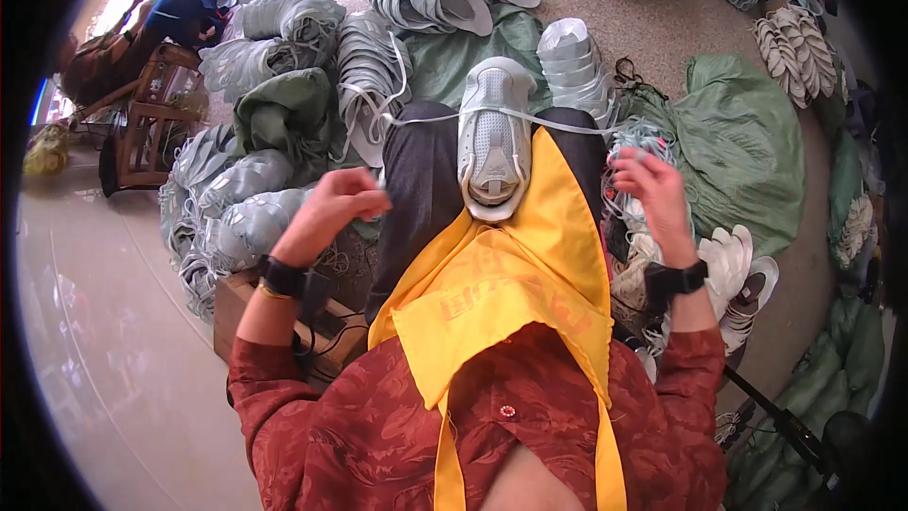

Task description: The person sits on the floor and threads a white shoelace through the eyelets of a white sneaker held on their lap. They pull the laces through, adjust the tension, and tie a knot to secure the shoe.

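Note:
A pale grey sneaker upper (pixel 495 147) with a perforated surface rests between my knees, on the edge of my yellow apron (pixel 492 293). A flat white shoelace (pixel 567 127) crosses it and stretches over both knees. My left hand (pixel 345 203) is raised beside my left knee, its fingers pinched together near the lace's left part. Beyond my right knee, my right hand (pixel 653 185) is lifted with curled fingers near the lace's right end. Both hands look closed on the shoelace, though its ends are hard to make out at the fingertips.
Stacks of grey shoe uppers (pixel 284 24) lie ahead and to the left. Green cloth sacks (pixel 738 147) spread at the right. White uppers (pixel 728 265) lie by my right arm. A wooden box (pixel 241 322) stands beside my left elbow, a wooden chair (pixel 151 114) farther left.

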### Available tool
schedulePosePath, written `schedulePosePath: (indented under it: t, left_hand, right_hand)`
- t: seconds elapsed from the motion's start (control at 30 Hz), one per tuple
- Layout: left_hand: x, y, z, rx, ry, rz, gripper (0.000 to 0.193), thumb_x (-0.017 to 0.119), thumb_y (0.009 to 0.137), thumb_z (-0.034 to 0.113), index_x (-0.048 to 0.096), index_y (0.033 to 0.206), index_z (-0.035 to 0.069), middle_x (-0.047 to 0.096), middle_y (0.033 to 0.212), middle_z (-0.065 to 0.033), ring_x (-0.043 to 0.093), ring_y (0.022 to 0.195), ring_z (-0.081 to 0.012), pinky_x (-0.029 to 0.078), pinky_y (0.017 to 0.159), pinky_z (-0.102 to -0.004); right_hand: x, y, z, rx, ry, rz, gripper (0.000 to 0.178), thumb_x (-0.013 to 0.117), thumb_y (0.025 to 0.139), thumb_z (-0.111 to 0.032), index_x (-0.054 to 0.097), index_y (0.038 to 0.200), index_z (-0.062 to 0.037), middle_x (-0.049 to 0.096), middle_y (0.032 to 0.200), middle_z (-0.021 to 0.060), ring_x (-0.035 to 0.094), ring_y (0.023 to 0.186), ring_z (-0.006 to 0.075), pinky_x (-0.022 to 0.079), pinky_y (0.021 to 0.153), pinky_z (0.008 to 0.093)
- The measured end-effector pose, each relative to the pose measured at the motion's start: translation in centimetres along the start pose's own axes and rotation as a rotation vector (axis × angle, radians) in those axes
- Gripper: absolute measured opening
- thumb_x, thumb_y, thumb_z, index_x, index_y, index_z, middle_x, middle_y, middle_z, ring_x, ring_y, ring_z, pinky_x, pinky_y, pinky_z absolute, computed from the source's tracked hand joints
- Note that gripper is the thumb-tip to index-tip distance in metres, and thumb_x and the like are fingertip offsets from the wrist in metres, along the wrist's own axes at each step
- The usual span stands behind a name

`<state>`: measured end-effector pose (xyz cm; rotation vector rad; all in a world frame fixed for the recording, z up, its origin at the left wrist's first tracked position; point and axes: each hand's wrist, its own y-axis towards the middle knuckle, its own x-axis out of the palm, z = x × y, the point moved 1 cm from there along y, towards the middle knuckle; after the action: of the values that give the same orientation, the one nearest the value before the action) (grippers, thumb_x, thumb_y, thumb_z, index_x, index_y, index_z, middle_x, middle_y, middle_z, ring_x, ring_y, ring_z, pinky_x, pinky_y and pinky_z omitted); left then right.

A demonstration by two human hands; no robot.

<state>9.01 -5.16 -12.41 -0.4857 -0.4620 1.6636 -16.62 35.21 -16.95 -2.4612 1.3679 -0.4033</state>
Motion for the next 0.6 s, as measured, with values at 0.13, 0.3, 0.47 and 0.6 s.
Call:
schedulePosePath:
  t: [0.13,0.3,0.47,0.6]
  left_hand:
    - [4.3,3.2,0.1,0.239,-0.018,0.063,0.012,0.067,0.097,0.006,0.061,0.087,0.003,0.075,0.100,-0.0080,0.065,0.088,-0.0084,0.050,0.077,-0.0234]
    - [6.4,6.9,1.4,0.410,0.346,0.239,0.008,0.064,0.095,-0.002,0.057,0.092,-0.002,0.077,0.106,-0.0103,0.068,0.093,-0.0107,0.054,0.079,-0.0256]
    - [7.2,10.5,1.2,0.469,0.405,0.369,0.008,0.066,0.093,-0.002,0.057,0.093,-0.003,0.076,0.105,-0.0129,0.071,0.088,-0.0124,0.055,0.076,-0.0278]
    - [7.2,12.1,1.7,0.438,0.326,0.371,0.007,0.065,0.094,-0.003,0.058,0.095,-0.002,0.075,0.102,-0.0097,0.068,0.087,-0.0099,0.055,0.077,-0.0258]
  right_hand:
    - [7.6,1.5,-2.0,-0.330,-0.547,-0.117,0.019,0.067,0.096,-0.009,0.075,0.112,-0.0008,0.070,0.093,0.0088,0.068,0.080,0.0182,0.054,0.069,0.0318]
    - [11.5,4.9,-1.2,-0.737,-0.965,-0.099,0.014,0.065,0.090,-0.004,0.075,0.098,-0.0015,0.065,0.087,0.0186,0.064,0.082,0.0397,0.051,0.072,0.0450]
    - [13.0,7.3,-1.7,-0.782,-0.873,-0.033,0.020,0.068,0.089,-0.003,0.076,0.107,-0.0019,0.067,0.087,0.0175,0.067,0.080,0.0357,0.053,0.072,0.0412]
    - [13.1,8.2,-1.0,-0.526,-0.416,-0.044,0.027,0.069,0.090,-0.001,0.075,0.116,-0.0018,0.075,0.088,0.0099,0.074,0.076,0.0192,0.058,0.071,0.0297]
